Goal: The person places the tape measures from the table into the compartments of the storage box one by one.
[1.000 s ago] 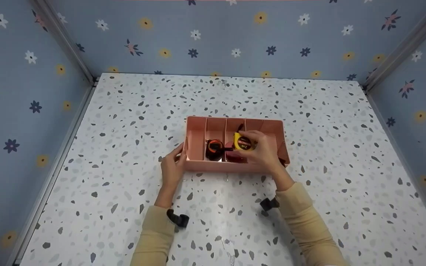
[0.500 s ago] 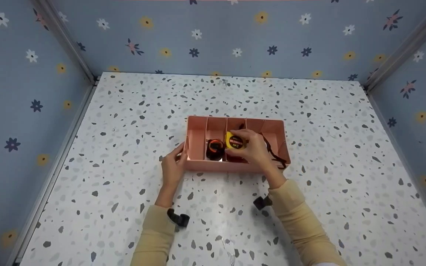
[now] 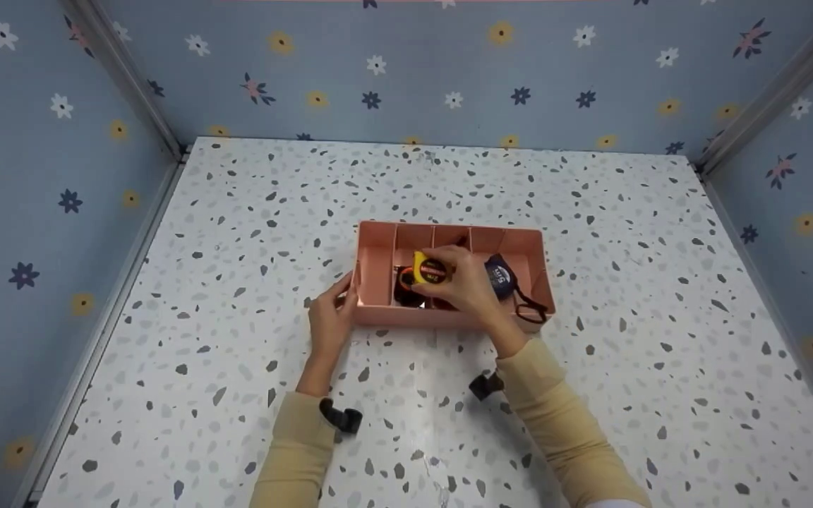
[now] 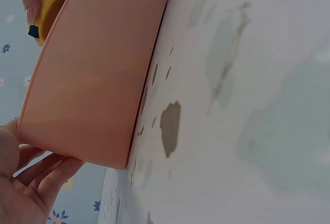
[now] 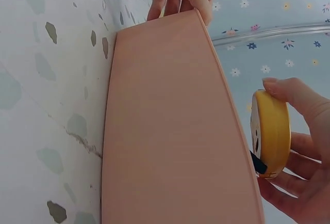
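Observation:
My right hand [image 3: 459, 279] pinches a round yellow tape measure [image 3: 426, 268] with a dark label between thumb and fingers. It is held just above the rim of a pink divided box [image 3: 449, 319], over the second compartment from the left. Below it, a black and orange tape measure [image 3: 406, 293] lies in that compartment, partly covered. To the right sits a navy tape measure [image 3: 500, 277] marked 5m, with a dark wrist strap [image 3: 530, 307] across the box's front right. My left hand [image 3: 331, 314] grips the box's left end, thumb at the rim, fingers against the outer wall [image 4: 62, 164].
The box stands on a white speckled tabletop [image 3: 237, 282]. Blue flowered panels [image 3: 413, 70] close off the back and both sides. The leftmost compartment [image 3: 375, 271] is bare. Each wrist wears a black camera mount [image 3: 339, 416].
My right hand has carried the yellow tape measure leftward, from over the third compartment to over the second. The navy tape measure has come into view. My left hand stays where it was.

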A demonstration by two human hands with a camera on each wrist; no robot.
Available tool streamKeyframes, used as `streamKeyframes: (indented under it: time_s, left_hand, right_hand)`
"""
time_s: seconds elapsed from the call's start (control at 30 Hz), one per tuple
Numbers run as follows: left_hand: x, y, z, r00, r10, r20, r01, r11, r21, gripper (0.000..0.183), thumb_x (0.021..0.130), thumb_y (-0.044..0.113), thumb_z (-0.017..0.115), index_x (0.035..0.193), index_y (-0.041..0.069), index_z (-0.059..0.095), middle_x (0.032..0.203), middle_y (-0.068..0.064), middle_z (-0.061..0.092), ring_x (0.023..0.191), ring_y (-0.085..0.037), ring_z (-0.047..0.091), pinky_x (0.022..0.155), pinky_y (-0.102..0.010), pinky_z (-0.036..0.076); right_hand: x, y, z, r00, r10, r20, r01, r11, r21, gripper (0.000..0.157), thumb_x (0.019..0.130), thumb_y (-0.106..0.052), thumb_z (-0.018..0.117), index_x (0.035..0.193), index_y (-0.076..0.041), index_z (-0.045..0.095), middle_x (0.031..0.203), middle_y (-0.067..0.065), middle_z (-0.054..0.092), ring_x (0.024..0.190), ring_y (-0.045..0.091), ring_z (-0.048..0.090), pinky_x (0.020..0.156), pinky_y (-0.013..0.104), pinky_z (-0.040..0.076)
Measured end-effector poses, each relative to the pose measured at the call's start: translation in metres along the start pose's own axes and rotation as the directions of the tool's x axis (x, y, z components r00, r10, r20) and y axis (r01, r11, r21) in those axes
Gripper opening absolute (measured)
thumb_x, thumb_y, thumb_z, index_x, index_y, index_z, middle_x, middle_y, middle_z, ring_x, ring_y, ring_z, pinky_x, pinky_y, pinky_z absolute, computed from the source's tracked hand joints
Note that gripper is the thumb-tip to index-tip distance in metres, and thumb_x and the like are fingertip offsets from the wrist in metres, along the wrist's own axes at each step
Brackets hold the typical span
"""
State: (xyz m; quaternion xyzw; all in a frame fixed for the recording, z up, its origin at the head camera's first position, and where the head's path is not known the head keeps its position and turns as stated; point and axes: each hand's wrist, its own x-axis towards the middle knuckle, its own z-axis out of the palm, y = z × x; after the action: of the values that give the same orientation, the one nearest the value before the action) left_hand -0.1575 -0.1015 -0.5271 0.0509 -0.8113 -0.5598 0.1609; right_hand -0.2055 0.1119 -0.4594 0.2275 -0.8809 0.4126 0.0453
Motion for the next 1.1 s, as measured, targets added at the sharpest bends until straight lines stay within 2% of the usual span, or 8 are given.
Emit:
streamKeyframes:
  time_s: [0.5, 0.8, 1.1]
  left_hand:
    - [0.000, -0.001, 0.001, 1.000, -0.015, 0.000, 0.015, 1.000, 0.004, 0.032, 0.086, 0.009, 0.052, 0.118, 0.005, 0.058, 0.111, -0.009, 0.060, 0.090, -0.017, 0.060, 0.075, -0.029, 0.049]
    - [0.000, 0.000, 0.000, 1.000, -0.023, 0.003, 0.023, 1.000, 0.006, 0.032, 0.086, 0.009, 0.052, 0.118, 0.004, 0.058, 0.111, -0.009, 0.060, 0.088, -0.017, 0.059, 0.075, -0.030, 0.049]
    - [0.000, 0.003, 0.000, 0.999, -0.031, 0.016, 0.031, 0.999, 0.017, 0.032, 0.087, 0.008, 0.052, 0.119, 0.005, 0.057, 0.114, -0.009, 0.058, 0.093, -0.018, 0.059, 0.077, -0.029, 0.049]
  right_hand:
    - [0.010, -0.011, 0.019, 1.000, -0.012, 0.026, 0.013, 0.999, -0.038, 0.054, 0.063, -0.030, 0.079, 0.110, -0.009, 0.063, 0.105, 0.003, 0.060, 0.094, 0.014, 0.052, 0.079, 0.024, 0.043]
    - [0.019, -0.011, 0.028, 0.998, -0.037, 0.049, 0.040, 0.997, -0.064, 0.052, 0.064, -0.027, 0.079, 0.109, -0.007, 0.063, 0.105, 0.004, 0.060, 0.094, 0.015, 0.053, 0.081, 0.026, 0.043]
    - [0.028, -0.016, 0.035, 0.997, -0.041, 0.072, 0.049, 0.992, -0.119, 0.055, 0.065, -0.031, 0.077, 0.112, -0.006, 0.062, 0.106, 0.005, 0.061, 0.095, 0.016, 0.054, 0.081, 0.026, 0.043]
